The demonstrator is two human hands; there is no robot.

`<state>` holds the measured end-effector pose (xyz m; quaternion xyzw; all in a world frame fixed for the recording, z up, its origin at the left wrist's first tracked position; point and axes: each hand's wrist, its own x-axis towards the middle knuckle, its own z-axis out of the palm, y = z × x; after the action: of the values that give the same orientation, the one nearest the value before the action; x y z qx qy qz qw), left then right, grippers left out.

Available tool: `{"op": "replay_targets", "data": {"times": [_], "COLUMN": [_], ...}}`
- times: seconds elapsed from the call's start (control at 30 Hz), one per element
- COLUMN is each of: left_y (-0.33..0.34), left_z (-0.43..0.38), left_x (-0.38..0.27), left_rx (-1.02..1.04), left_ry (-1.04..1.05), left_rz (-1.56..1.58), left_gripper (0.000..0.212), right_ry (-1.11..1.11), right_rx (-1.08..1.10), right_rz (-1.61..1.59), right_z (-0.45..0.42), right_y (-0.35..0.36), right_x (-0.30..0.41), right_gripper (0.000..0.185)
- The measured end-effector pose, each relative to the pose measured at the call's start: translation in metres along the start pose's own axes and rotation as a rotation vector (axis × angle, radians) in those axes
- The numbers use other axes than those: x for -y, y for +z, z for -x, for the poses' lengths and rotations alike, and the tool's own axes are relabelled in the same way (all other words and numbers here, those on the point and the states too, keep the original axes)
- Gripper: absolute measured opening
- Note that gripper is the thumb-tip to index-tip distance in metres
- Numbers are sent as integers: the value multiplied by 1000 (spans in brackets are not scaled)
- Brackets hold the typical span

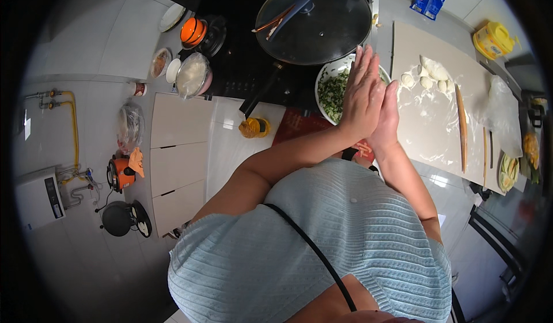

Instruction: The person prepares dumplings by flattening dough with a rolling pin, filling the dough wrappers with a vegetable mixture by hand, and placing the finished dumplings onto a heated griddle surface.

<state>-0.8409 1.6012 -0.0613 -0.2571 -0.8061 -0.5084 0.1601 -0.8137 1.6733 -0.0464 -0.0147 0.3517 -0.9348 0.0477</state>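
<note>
Palm to palm, my left hand (363, 94) and my right hand (386, 115) are pressed together above the right side of a white bowl (322, 100) of chopped green filling (336, 92). Whatever may lie between the palms is hidden. To their right is a floured board (427, 137) with small dough pieces (426, 83), a larger dough lump (434, 69) and a wooden rolling pin (462, 128). Beyond the bowl, a large pan with a glass lid (332, 20) stands on the black stove; tongs (289, 16) rest on the lid.
The pan's handle (263, 90) points towards me, on the left. A plastic-covered bowl (192, 76) and orange cups (193, 31) stand left. On the right are a plastic bag (501, 111), a leafy vegetable (508, 172), a yellow container (493, 41) and blue packets (427, 1).
</note>
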Motion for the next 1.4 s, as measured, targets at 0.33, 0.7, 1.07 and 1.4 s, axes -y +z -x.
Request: {"op": "replay_targets", "data": {"times": [0.33,0.7,1.07,1.4], "left_y": [3,-22,-103,-243], "left_z": [6,102,181,310], "left_x": [-23,56,33,28], "left_rx": [18,-284,-560,-918], "left_ry": [38,-915,-925,-659], "left_rz": [36,344,697,395], "left_gripper": [62,44,30,17], "right_ry": [-39,759,794,880], "right_rx": [77,-144,200,509], "right_rz": [139,-228,-90,167], "right_z": [19,13,44,106], "right_y": [-9,-113,-22,103], "right_x": [10,-67,-133,-273], "right_gripper": [61,36,30,25]}}
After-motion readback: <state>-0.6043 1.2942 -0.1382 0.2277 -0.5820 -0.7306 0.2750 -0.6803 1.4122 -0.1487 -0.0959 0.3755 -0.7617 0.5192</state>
